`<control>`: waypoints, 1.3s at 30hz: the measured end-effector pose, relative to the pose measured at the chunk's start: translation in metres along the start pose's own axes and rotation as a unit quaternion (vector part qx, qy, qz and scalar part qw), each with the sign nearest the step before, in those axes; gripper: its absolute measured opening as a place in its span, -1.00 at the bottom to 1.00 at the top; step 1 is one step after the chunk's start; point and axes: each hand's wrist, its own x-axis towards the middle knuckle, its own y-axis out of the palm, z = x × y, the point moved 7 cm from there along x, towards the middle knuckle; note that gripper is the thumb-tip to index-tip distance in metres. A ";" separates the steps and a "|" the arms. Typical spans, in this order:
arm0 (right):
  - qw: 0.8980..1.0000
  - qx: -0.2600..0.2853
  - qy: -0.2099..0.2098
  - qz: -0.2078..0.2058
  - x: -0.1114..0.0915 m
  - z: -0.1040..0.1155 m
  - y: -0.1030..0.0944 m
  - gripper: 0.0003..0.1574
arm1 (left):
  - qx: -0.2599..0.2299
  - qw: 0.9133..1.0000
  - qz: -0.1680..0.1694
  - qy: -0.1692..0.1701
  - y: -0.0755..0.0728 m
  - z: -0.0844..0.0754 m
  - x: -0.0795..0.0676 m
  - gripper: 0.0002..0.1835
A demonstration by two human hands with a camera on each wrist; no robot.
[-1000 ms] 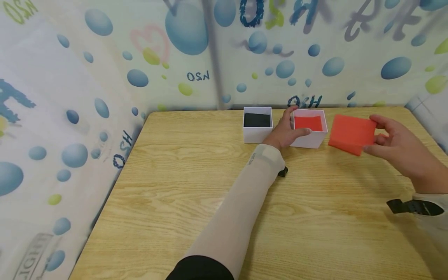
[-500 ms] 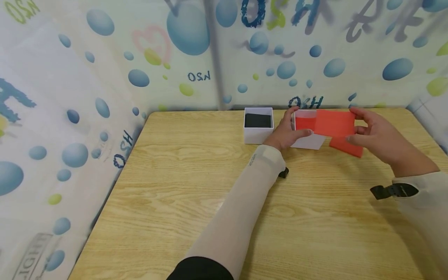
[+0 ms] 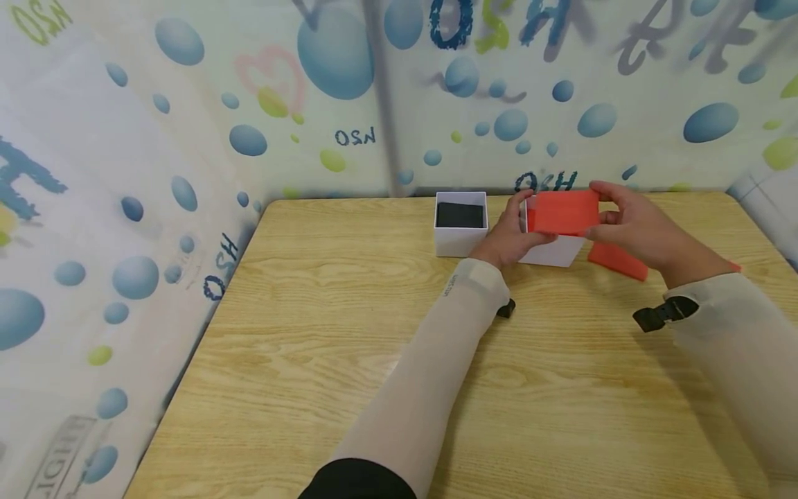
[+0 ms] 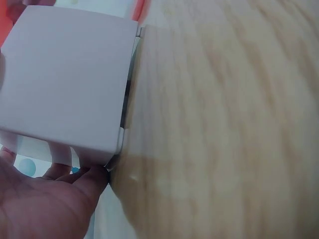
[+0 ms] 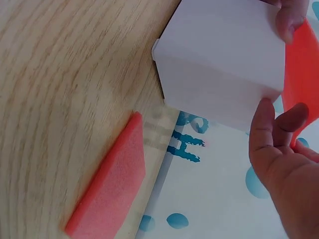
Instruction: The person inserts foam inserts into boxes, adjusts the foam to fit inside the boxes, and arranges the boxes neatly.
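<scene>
My left hand (image 3: 506, 237) grips a small white box (image 3: 551, 252) at its left side, the thumb along the front near the rim. In the left wrist view its fingers curl against the white box wall (image 4: 70, 74). My right hand (image 3: 632, 225) pinches the right edge of a folded red sheet (image 3: 566, 212), held over the box's opening and covering most of it. A strip of red shows inside at the left. The right wrist view has a fingertip against the box's side (image 5: 214, 94), the red sheet (image 5: 303, 79) beyond.
A second white box (image 3: 460, 242) with folded black material (image 3: 459, 215) inside stands to the left. Another flat red piece (image 3: 617, 260) lies on the wooden table (image 3: 299, 333), right of the gripped box. A red tip (image 3: 736, 266) peeks out behind the right wrist. A printed backdrop rises behind.
My right hand has lifted the red sheet and moved it left, from beside the box to over its opening, exposing the red piece beneath. The left hand has stayed on the box.
</scene>
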 end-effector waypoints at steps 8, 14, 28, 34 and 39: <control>1.000 -0.009 -0.008 0.029 0.011 -0.002 0.006 0.10 | 0.003 1.000 0.005 0.000 -0.001 -0.002 -0.003 0.01; 0.997 -0.061 -0.017 0.042 0.018 -0.001 0.006 0.11 | -0.001 1.000 0.010 0.005 0.000 -0.003 -0.002 0.04; 0.990 -0.125 -0.007 0.057 0.024 -0.001 0.007 0.13 | 0.006 1.000 0.005 -0.005 -0.001 -0.001 -0.002 0.03; 0.991 -0.119 0.004 0.066 0.025 -0.002 0.009 0.14 | 0.010 1.000 0.008 -0.002 -0.001 -0.002 -0.002 0.03; 0.992 -0.105 0.003 0.072 0.026 -0.003 0.010 0.16 | 0.014 1.000 0.003 -0.008 -0.001 0.000 -0.001 0.02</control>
